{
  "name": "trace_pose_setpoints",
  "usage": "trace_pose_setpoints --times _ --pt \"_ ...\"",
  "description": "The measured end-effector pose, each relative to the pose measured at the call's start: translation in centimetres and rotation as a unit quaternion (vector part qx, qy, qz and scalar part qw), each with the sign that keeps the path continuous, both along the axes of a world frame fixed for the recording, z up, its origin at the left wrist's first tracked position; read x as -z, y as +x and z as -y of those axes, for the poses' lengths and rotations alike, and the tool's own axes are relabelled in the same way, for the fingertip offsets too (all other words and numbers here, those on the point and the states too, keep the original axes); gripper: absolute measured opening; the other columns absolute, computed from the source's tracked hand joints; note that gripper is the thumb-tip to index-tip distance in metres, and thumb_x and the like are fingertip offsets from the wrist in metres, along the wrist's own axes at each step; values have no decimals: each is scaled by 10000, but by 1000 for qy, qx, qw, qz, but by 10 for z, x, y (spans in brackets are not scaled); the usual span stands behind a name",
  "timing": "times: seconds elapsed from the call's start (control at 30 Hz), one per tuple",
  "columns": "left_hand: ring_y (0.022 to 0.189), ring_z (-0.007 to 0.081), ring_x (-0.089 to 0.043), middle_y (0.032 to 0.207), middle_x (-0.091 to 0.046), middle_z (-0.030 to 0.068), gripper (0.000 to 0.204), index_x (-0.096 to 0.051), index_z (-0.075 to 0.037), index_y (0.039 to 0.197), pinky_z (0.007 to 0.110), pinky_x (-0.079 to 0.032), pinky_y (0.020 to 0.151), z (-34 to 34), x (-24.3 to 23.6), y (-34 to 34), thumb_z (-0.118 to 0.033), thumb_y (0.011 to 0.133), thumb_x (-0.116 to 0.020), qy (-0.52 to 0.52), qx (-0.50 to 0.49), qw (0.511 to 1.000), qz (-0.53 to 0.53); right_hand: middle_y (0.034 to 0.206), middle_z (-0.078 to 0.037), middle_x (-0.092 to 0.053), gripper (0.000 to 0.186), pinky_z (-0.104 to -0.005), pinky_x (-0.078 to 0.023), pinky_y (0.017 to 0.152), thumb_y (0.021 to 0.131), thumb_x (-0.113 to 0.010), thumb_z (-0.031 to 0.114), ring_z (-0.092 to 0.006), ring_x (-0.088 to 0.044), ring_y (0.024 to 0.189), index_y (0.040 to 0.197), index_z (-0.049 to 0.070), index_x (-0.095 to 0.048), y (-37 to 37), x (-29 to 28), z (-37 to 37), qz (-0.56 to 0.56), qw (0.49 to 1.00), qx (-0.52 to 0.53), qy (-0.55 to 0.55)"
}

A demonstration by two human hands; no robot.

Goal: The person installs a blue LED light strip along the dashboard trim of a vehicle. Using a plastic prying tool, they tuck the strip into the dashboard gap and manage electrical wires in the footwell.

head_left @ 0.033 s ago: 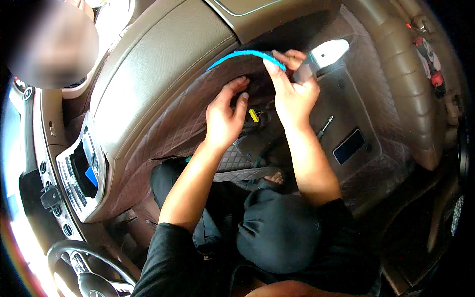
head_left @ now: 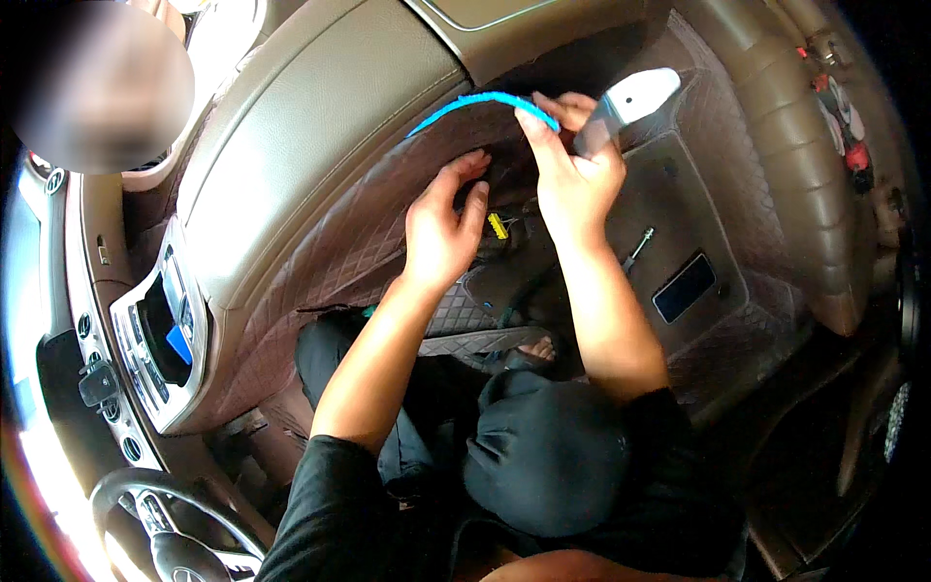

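A narrow, bright blue strip bows upward from the edge of the quilted console side to the fingers of my right hand. My right thumb and fingers pinch its end. The same hand also holds a scraper with a white handle and a flat, see-through or shiny blade, its handle pointing away to the upper right. To the left, my left hand has its fingers stretched toward the quilted panel below the strip, thumb apart. Nothing shows in it; its fingertips lie in shadow by the panel.
A yellow connector lies between my forearms. On the dark floor mat to the right are a phone and a thin metal-tipped tool. A padded seat edge bounds the right; a steering wheel stands at lower left.
The scraper and the pinched end of the blue strip have shifted slightly upward with my right hand. My left hand stays almost where it was.
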State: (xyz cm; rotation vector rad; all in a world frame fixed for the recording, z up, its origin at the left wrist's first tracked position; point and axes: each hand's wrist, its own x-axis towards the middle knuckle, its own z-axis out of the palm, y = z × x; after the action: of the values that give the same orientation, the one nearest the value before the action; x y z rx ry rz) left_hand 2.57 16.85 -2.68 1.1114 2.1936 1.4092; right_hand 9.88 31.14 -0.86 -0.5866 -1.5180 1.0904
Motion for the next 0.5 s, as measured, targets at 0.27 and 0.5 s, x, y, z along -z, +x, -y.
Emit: trace_pose_setpoints --times 0.27,0.5 --pt "1188 208 -645 1282 -681 151 350 -581 18 1338 335 -497 1022 3 -7 2 -46 996 -619 -6 1 1000 -14 956 -51 -600 328 -242 -408 586 858 -814 78 -80 -474 651 1158 24 -693 3 -1 -4 52 996 63 38" --pt "1235 235 -599 1327 -646 169 378 -538 45 1385 381 -437 1098 16 -41 1 -180 1090 -462 113 99 985 81 710 -64 -615 291 -351 -503 574 1086 -478 302 -193 -633 609 1031 32 -571 52 -5 54 138 957 -243 -81"
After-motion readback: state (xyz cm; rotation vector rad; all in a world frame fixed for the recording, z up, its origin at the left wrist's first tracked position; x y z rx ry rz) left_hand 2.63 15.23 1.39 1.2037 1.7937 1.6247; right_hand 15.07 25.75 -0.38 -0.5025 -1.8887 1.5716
